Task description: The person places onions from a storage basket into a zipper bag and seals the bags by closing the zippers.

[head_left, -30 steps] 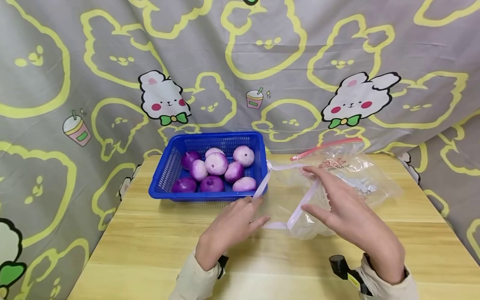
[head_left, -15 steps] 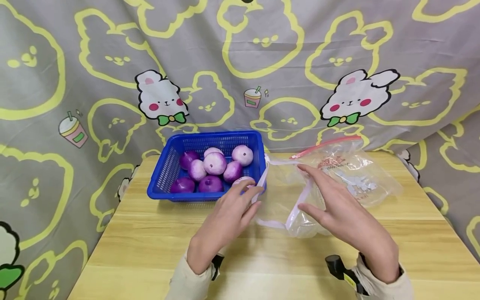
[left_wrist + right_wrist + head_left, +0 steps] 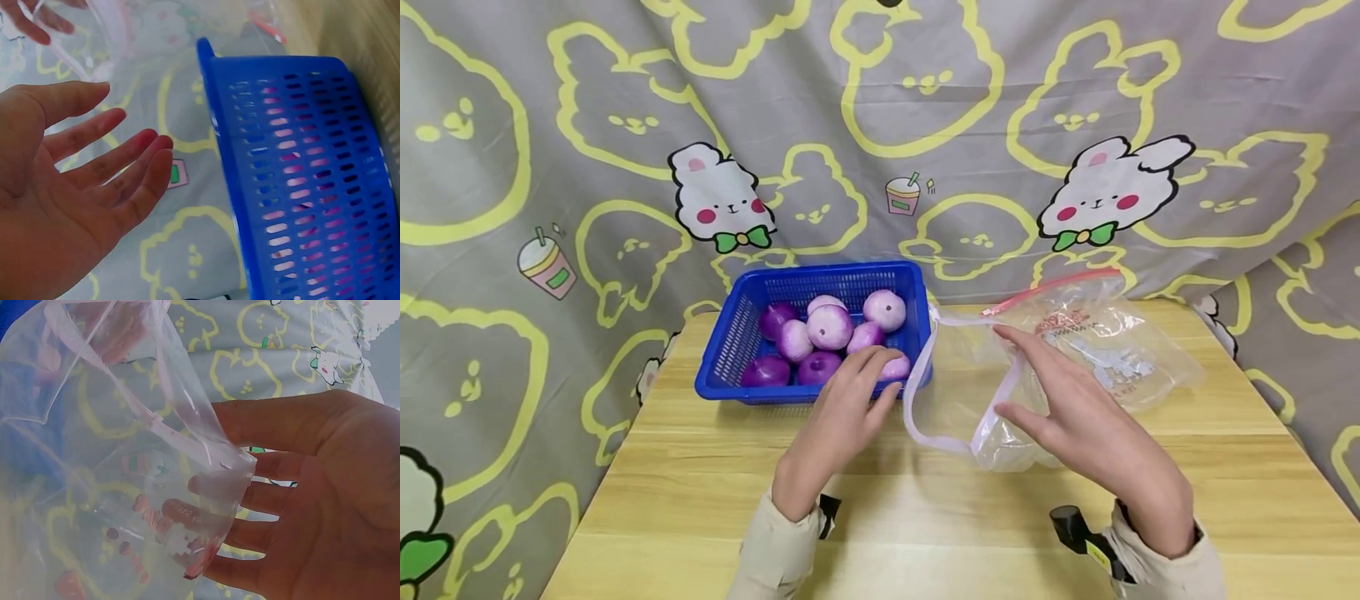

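Peeled red onions [image 3: 830, 327] fill part of a blue plastic basket [image 3: 850, 283]. My left hand [image 3: 842, 404] hovers at the basket's front right edge, its fingers overlapping an onion in the head view. Seen from the left wrist, the same hand [image 3: 81, 175] has loosely bent fingers, apart from the basket's wall [image 3: 250, 156], and holds nothing. To the right, a clear plastic bag [image 3: 997, 408] with a pale lilac band round its open mouth faces the basket. My right hand [image 3: 1075, 408] has thumb and fingers spread at its rim; in the right wrist view the bag [image 3: 194, 444] partly covers the fingertips.
Printed clear plastic [image 3: 1097, 358] with a red strip [image 3: 1052, 292] along its far edge lies behind the right hand. A wooden table [image 3: 910, 517] carries everything. A grey patterned curtain [image 3: 820, 100] hangs close behind the table.
My left hand has left the bag's rim and moved left and up over the basket's front right corner. The near side of the bag's mouth has sagged. The right hand stays at the bag.
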Tool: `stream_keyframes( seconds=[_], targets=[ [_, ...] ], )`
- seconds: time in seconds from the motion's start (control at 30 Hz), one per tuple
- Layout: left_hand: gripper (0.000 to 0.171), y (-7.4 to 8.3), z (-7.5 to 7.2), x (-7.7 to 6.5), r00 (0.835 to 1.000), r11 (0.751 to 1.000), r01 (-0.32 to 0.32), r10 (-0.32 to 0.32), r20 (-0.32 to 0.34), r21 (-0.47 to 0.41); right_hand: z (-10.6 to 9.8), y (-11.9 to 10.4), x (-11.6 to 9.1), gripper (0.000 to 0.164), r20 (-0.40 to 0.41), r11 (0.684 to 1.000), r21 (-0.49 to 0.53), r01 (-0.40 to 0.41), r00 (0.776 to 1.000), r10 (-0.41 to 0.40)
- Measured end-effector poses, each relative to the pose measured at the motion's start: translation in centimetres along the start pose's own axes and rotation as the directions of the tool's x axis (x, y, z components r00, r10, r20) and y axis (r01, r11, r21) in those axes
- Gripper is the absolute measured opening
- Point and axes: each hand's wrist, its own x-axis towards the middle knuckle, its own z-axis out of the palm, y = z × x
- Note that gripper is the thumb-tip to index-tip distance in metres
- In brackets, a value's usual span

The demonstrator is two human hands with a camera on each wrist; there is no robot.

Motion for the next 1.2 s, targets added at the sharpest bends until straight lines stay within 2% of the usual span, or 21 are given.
stream_keyframes(
  seconds=[0.2, 0.4, 0.5, 0.73, 0.97, 1.2],
  targets=[
    [0.026, -0.9, 0.2, 0.6, 0.999, 0.999, 0.035, -0.035, -0.009, 0.012, -0.6, 0.0, 0.1, 0.083, -0.015, 1.000, -0.009, 0.004, 1.000, -0.005],
    [0.027, -2.4, 0.3, 0.6, 0.991, 0.991, 0.129, -0.129, -0.027, 0.025, -0.6, 0.1, 0.1, 0.082, -0.028, 1.000, -0.001, 0.019, 0.999, -0.020],
    [0.028, -3.4, 0.5, 0.4, 0.987, 0.987, 0.156, -0.155, -0.035, 0.038, -0.4, 0.1, 0.0, 0.082, -0.033, 1.000, -0.013, 0.021, 0.999, -0.022],
    [0.032, -5.6, 1.0, 0.6, 0.987, 0.984, 0.153, -0.146, -0.072, 0.096, -0.3, -0.7, -0.5, 0.083, -0.012, 0.998, -0.053, -0.017, 1.000, 0.016],
    [0.032, -7.4, 0.8, 0.4, 0.980, 0.967, 0.191, -0.178, -0.087, 0.169, -0.7, -1.4, -0.6, 0.085, -0.017, 0.997, -0.075, 0.005, 1.000, -0.006],
    [0.038, -9.2, 0.9, 1.3, 0.978, 0.962, 0.199, -0.184, -0.096, 0.189, -0.3, -1.5, -1.3, 0.085, -0.003, 0.998, -0.050, -0.032, 0.999, 0.032]
  ],
)
